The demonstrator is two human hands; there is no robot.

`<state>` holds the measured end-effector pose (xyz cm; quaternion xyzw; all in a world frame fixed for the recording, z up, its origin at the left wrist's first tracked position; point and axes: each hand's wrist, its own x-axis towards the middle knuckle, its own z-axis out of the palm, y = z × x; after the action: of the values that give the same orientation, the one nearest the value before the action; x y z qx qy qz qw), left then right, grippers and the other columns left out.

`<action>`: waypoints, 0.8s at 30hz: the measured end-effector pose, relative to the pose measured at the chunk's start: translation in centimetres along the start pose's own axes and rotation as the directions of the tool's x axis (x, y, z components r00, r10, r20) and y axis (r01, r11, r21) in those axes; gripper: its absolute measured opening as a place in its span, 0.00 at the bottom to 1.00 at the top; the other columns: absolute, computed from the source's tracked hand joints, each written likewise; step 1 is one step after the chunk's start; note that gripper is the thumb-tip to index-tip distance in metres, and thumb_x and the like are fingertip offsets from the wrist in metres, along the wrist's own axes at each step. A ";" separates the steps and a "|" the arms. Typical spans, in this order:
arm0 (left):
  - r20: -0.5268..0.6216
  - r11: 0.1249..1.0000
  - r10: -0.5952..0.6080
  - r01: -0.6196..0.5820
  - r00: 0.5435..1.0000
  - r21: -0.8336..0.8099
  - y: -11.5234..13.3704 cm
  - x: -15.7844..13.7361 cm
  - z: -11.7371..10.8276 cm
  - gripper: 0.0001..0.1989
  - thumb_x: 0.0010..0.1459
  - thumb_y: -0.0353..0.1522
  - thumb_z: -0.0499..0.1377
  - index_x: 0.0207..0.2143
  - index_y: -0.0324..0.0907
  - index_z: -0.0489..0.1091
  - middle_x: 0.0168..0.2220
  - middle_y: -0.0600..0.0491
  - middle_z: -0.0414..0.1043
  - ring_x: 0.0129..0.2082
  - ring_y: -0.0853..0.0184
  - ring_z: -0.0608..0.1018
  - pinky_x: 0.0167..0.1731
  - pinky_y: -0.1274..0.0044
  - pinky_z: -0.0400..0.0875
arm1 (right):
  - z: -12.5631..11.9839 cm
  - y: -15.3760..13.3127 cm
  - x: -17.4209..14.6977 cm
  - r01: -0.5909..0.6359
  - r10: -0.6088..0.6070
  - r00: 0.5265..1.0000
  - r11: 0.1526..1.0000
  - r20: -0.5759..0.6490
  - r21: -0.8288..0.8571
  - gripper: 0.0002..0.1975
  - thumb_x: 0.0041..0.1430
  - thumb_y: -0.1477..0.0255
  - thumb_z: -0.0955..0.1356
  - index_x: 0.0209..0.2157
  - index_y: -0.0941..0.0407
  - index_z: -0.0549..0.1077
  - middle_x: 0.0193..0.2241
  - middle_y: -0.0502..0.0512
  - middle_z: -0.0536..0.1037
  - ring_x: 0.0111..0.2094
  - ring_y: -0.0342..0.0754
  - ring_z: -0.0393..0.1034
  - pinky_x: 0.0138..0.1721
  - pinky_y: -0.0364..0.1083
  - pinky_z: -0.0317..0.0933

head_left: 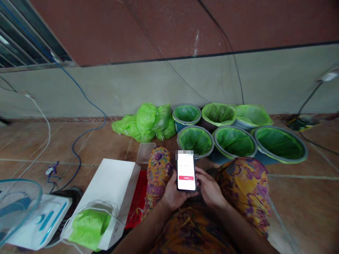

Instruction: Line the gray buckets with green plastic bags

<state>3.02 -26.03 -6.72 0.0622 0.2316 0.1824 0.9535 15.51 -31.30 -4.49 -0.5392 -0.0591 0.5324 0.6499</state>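
The person sits on the tiled floor (304, 197), knees raised under a patterned garment (246, 183). A phone (186, 173) stands upright between the knees, its screen lit white with a red bar low down. The left hand (172, 194) cups the phone from below and from its left edge, fingers wrapped behind it. The right hand (210, 188) rests against the phone's right edge, fingers curled — the thumb lies at the lower corner of the screen.

Beyond the knees, six round pots (234, 141) lined with green bags stand in two rows against the wall (159, 88). A heap of filled green bags (144, 123) lies just beside the pots on their left. A clear plastic box (145, 152) sits near the left knee.

To the person's left, a white paper bag (111, 187) lies on its side with green plastic (88, 225) showing in its mouth; a red mat (137, 201) is partly under it. A fan (16, 204) is at the far left edge, and a blue cable (87, 106) trails down the wall to the floor.
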 end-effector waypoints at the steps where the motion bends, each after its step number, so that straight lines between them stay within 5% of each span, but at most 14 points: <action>1: 0.005 1.000 0.000 0.000 1.000 0.002 0.0 0.0 -0.1 0.31 0.62 0.49 0.43 0.51 0.35 0.68 0.43 0.41 0.75 0.42 0.55 0.76 0.40 0.63 0.69 | 0.0 0.0 0.0 0.003 -0.003 1.000 1.000 -0.010 -0.004 0.17 0.42 0.70 0.70 0.38 0.55 0.78 0.29 0.51 0.80 0.24 0.43 0.67 0.23 0.41 0.57; 24: -0.038 1.000 0.014 -0.014 0.999 -0.013 0.1 0.1 0.2 0.30 0.61 0.49 0.46 0.50 0.34 0.69 0.41 0.42 0.75 0.39 0.58 0.76 0.38 0.66 0.69 | -0.4 0.6 0.4 0.006 -0.002 0.999 0.998 0.050 -0.069 0.18 0.43 0.68 0.70 0.40 0.55 0.77 0.26 0.49 0.78 0.22 0.42 0.63 0.25 0.41 0.56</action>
<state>3.15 -25.92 -6.50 0.0542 0.2479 0.1916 0.9481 15.55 -31.37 -5.30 -0.5478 -0.0946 0.5420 0.6303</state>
